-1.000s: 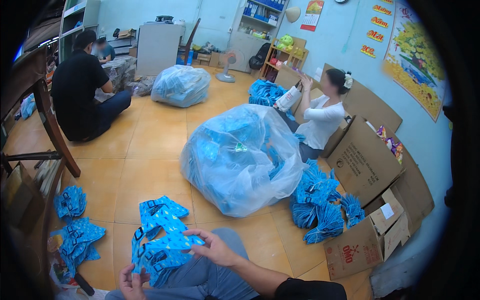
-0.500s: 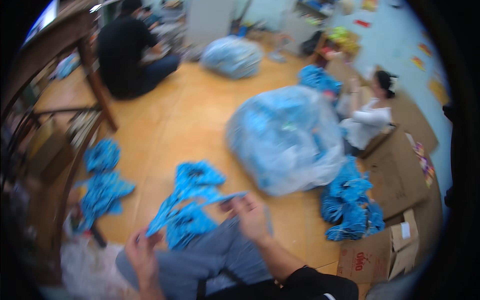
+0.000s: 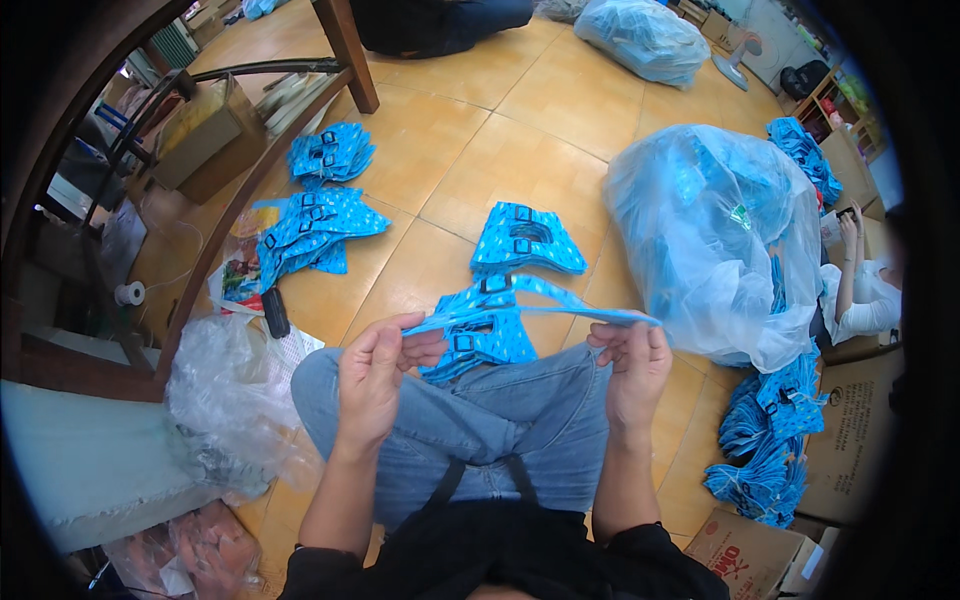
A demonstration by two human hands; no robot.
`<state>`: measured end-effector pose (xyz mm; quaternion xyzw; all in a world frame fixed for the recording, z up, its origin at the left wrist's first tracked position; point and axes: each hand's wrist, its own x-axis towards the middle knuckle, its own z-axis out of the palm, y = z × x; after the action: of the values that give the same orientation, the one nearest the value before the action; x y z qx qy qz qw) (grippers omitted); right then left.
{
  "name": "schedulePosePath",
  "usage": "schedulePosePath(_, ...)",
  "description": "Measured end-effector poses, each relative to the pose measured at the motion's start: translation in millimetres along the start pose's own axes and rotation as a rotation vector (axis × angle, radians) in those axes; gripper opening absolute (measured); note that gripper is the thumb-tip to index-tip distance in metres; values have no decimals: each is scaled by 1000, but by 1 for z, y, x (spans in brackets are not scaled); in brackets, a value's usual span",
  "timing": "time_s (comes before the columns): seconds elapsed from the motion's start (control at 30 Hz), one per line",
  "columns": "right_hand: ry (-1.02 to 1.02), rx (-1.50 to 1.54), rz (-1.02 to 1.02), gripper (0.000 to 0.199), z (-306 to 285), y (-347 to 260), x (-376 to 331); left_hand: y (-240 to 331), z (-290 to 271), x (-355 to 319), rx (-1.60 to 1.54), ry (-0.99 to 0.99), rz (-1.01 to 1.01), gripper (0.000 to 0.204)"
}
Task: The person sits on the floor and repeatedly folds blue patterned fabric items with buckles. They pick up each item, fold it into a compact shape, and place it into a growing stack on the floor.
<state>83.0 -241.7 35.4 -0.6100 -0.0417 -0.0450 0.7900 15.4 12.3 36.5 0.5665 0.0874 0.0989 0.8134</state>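
Large red letters (image 3: 733, 562) stand on the lower carton (image 3: 757, 553), lines of dark print (image 3: 868, 435) on the upper carton (image 3: 848, 445); the green mark (image 3: 740, 216) on a plastic bag (image 3: 705, 265) is unreadable.

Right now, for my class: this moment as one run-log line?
left hand: holds one end of blue patterned piece; right hand: holds other end; floor: clear bag at right

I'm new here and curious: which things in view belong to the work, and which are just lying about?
Seemingly in the work:
- blue piece held by left hand and right hand
- blue stacks on floor
- clear bag

Probably just lying about:
- wooden chair
- fan
- crumpled plastic
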Motion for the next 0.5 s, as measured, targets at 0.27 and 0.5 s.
schedulePosePath(0.27,73,104,316,37,-23,36,20,-35,4,-3,124,-51,-124,30)
schedulePosePath(0.5,99,328,323,39,-41,99,100,-44,7,-7,143,-37,-209,34)
